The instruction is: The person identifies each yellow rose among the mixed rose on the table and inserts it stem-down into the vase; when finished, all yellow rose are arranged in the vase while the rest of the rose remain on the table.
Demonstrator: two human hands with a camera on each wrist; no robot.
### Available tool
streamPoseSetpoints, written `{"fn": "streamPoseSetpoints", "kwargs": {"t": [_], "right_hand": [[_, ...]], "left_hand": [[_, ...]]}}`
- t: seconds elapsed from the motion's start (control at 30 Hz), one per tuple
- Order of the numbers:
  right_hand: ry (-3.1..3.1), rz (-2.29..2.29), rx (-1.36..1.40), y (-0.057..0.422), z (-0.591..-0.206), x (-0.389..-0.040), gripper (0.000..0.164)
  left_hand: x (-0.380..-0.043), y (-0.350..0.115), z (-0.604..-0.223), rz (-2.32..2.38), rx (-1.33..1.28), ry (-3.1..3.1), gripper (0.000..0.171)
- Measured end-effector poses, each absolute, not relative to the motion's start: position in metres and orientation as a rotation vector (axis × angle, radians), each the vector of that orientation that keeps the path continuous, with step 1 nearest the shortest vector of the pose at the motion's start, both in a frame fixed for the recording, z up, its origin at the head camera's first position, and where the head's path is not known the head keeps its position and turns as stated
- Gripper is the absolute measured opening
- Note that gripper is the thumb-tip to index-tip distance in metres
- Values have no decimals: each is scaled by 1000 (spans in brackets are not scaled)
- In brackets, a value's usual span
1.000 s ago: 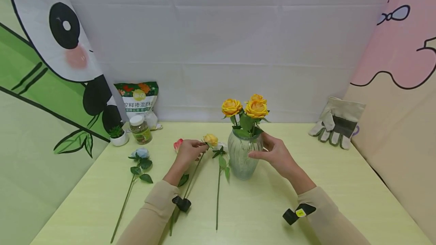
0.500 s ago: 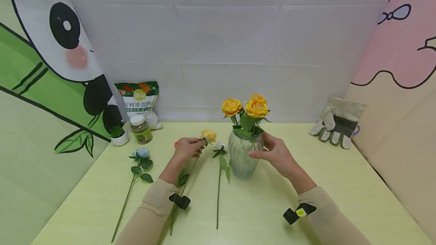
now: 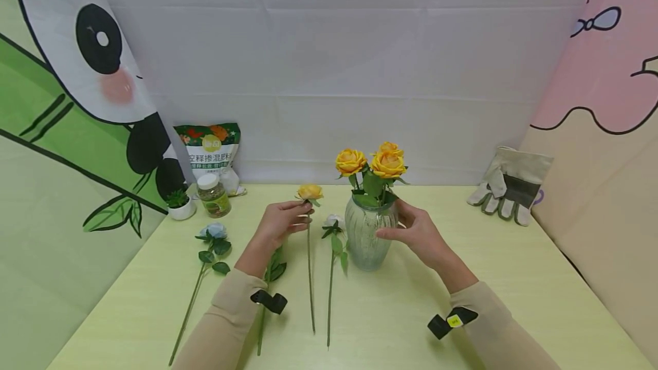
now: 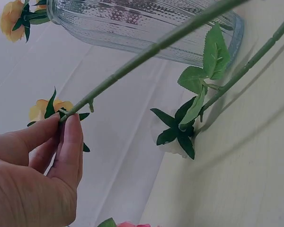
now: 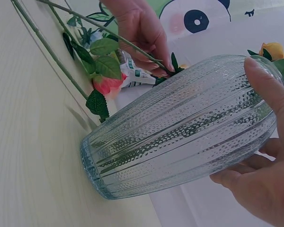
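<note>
Between thumb and fingertips, my left hand [image 3: 280,222] pinches a yellow rose [image 3: 310,192] by its stem, just under the bloom. In the left wrist view its bare stem [image 4: 132,64] slants across toward the top right. My right hand [image 3: 417,234] grips the side of a ribbed glass vase [image 3: 367,244], thumb in front and fingers behind. Several yellow roses [image 3: 386,163] stand in the vase. A white rose [image 3: 334,222] lies on the table between the held rose and the vase. Under my left arm lies a pink rose [image 5: 109,84], its bloom hidden in the head view.
A blue rose [image 3: 212,232] lies at the left. Behind it stand a small potted plant [image 3: 179,205], a lidded jar [image 3: 213,196] and a fertilizer bag [image 3: 212,150]. Work gloves [image 3: 509,184] lean at the back right, near the pink-printed cloth.
My left hand has raised the yellow rose's bloom up and slightly left, and its stem now hangs nearly upright. The right hand and vase have stayed in place.
</note>
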State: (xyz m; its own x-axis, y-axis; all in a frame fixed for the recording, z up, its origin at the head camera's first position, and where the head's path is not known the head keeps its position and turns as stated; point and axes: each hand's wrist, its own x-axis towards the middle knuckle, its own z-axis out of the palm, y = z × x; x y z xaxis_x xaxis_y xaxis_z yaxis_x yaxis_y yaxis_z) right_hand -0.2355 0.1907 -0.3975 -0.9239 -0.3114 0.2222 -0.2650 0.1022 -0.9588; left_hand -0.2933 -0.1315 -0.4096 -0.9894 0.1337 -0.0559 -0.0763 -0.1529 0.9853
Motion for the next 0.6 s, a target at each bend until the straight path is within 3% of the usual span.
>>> {"fn": "streamPoseSetpoints", "kwargs": {"t": [0.2,0.4,0.6], "right_hand": [[2307,-1989,-613,191,-398,-235,88],[2312,-1985,-618,191,-399,-236,88],[2312,-1987,-618,191,-398,-236,87]], "left_hand": [[-294,-133,-406,2420,-19,1735,12],[-292,-134,-392,2567,-46,1495,20],[-285,-137,-374,2746,-97,1201,16]]}}
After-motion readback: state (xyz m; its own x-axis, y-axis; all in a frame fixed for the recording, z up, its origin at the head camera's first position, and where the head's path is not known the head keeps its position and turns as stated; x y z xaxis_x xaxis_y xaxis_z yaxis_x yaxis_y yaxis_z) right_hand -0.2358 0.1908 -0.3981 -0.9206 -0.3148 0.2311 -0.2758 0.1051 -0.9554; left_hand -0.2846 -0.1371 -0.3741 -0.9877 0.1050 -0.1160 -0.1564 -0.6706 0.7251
